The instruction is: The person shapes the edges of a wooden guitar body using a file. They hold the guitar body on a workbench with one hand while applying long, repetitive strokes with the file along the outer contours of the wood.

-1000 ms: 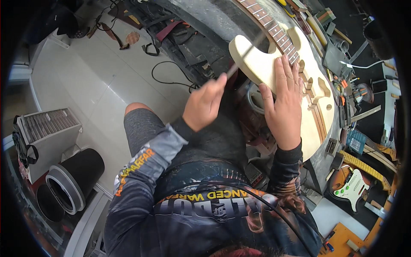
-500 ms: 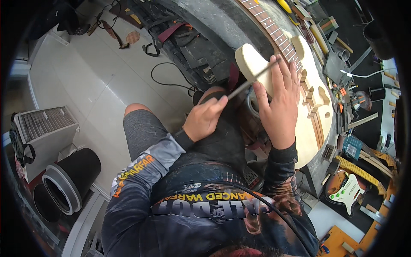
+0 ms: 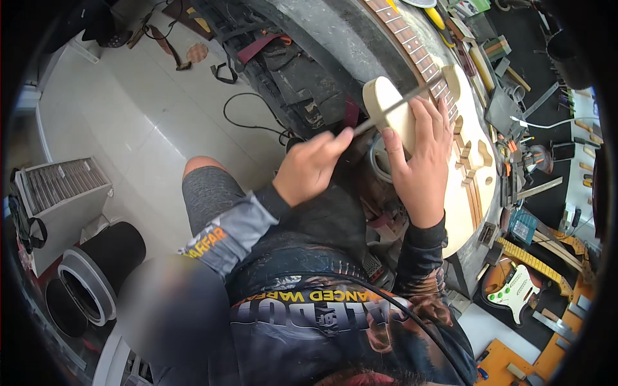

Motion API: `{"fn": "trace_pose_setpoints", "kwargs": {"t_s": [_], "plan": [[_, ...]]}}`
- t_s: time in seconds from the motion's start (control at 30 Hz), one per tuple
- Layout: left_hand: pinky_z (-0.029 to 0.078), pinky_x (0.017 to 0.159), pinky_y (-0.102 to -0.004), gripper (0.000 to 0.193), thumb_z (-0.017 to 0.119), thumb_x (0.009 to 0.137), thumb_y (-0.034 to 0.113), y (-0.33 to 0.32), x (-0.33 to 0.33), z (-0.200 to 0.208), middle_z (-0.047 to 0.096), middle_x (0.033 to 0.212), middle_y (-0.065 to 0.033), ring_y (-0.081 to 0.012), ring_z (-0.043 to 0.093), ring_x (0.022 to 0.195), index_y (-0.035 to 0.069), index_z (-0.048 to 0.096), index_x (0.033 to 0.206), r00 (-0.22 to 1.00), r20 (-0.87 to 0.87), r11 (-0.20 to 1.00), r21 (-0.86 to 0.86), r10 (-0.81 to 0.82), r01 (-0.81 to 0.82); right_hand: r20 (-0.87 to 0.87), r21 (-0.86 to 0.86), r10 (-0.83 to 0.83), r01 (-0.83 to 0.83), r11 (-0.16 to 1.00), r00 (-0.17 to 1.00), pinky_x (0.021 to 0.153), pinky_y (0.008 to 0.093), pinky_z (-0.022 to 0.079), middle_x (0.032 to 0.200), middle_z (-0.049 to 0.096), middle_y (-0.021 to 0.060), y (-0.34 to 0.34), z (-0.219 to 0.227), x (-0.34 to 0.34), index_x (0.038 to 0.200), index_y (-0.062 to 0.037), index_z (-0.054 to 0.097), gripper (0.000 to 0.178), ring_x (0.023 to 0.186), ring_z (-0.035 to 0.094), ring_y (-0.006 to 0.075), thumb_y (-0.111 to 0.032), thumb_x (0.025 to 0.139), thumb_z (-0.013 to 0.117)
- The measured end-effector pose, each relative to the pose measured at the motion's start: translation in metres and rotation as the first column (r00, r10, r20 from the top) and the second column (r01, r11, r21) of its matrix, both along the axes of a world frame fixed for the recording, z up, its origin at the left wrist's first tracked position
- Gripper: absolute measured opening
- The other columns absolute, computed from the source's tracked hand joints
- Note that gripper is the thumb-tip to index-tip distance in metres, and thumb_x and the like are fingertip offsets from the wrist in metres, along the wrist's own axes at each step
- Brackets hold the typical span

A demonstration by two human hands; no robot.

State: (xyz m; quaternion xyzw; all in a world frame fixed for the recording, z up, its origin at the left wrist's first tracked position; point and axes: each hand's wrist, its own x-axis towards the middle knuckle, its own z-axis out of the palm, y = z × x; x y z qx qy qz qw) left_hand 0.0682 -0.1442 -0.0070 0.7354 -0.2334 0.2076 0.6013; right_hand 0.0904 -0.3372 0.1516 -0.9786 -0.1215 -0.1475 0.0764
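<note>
A long, thin grey file (image 3: pixel 396 108) extends up and to the right from my left hand (image 3: pixel 310 166), whose closed fingers grip its near end. It slants across the edge of a pale, unfinished electric guitar body (image 3: pixel 458 215), by the notch between the horn and the neck. Its far end reaches over the fretboard of the guitar neck (image 3: pixel 412 46). My right hand (image 3: pixel 421 164) lies flat on the body with the thumb apart, its fingertips right beside the file. Brown strips and routed cavities show to the right of that hand.
The guitar rests on a grey bench (image 3: pixel 351 38). Tools and wood pieces crowd beyond it on the right. A sunburst guitar body with a white pickguard (image 3: pixel 514 293) lies at lower right. A black bin (image 3: pixel 109 257) and a cable (image 3: pixel 241 96) are on the left.
My left hand has pushed the file up and to the right, so its tip reaches farther over the neck. The right hand stays on the body, almost unmoved.
</note>
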Motion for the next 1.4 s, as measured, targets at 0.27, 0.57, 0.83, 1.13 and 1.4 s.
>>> {"fn": "trace_pose_setpoints", "kwargs": {"t_s": [0.27,0.57,0.83,1.13,1.4], "plan": [[0.058,0.069,-0.0488,0.059,0.068,0.103,-0.005,0.008,-0.006,0.003,0.068,0.102,-0.0170,-0.0410,0.071,0.082,0.008,0.060,0.159,1.000,-0.015,0.999,-0.025,0.019,-0.020,-0.004,0.001,-0.035,0.035,0.999,0.999,0.133,0.0686,0.024,0.153,0.062,0.0141,0.006,0.002,0.006,0.148,-0.0123,0.065,0.057,0.165,0.039,0.0437,-0.046,0.104,0.078],[0.058,0.075,-0.0433,0.054,0.072,0.101,-0.009,0.024,0.020,0.057,0.070,0.096,-0.0179,-0.0377,0.073,0.081,0.007,0.066,0.153,0.992,-0.123,0.999,0.042,0.033,-0.029,0.019,0.000,-0.049,0.049,0.999,0.999,0.133,0.0688,0.025,0.149,0.065,0.0145,0.009,0.004,0.007,0.143,-0.0111,0.067,0.055,0.163,0.042,0.0428,-0.044,0.101,0.081],[0.056,0.070,-0.0422,0.058,0.070,0.101,-0.011,0.045,-0.020,0.056,0.065,0.088,-0.0175,-0.0385,0.069,0.075,0.005,0.063,0.156,0.986,-0.164,0.984,0.175,0.016,0.014,0.089,0.187,0.178,-0.192,0.963,0.980,0.127,0.0619,0.044,0.140,0.072,0.0135,0.004,0.003,-0.014,0.133,-0.0075,0.076,0.039,0.148,0.064,0.0403,0.002,0.095,0.079],[0.056,0.069,-0.0402,0.055,0.067,0.103,-0.012,0.058,-0.067,0.053,0.065,0.087,-0.0165,-0.0351,0.067,0.072,0.004,0.064,0.156,0.975,-0.223,0.985,0.172,0.012,0.027,0.097,0.218,0.213,-0.230,0.949,0.972,0.126,0.0616,0.046,0.142,0.075,0.0145,-0.004,-0.004,-0.014,0.133,-0.0091,0.080,0.042,0.147,0.066,0.0402,0.008,0.095,0.075],[0.055,0.065,-0.0471,0.058,0.072,0.101,-0.004,0.056,-0.040,0.075,0.058,0.085,-0.0154,-0.0387,0.066,0.073,0.006,0.064,0.157,0.975,-0.217,0.962,0.273,0.046,0.015,0.126,0.242,0.242,-0.267,0.933,0.962,0.126,0.0606,0.047,0.143,0.075,0.0143,-0.008,-0.004,-0.012,0.133,-0.0100,0.081,0.044,0.146,0.066,0.0401,0.008,0.094,0.075]]}}
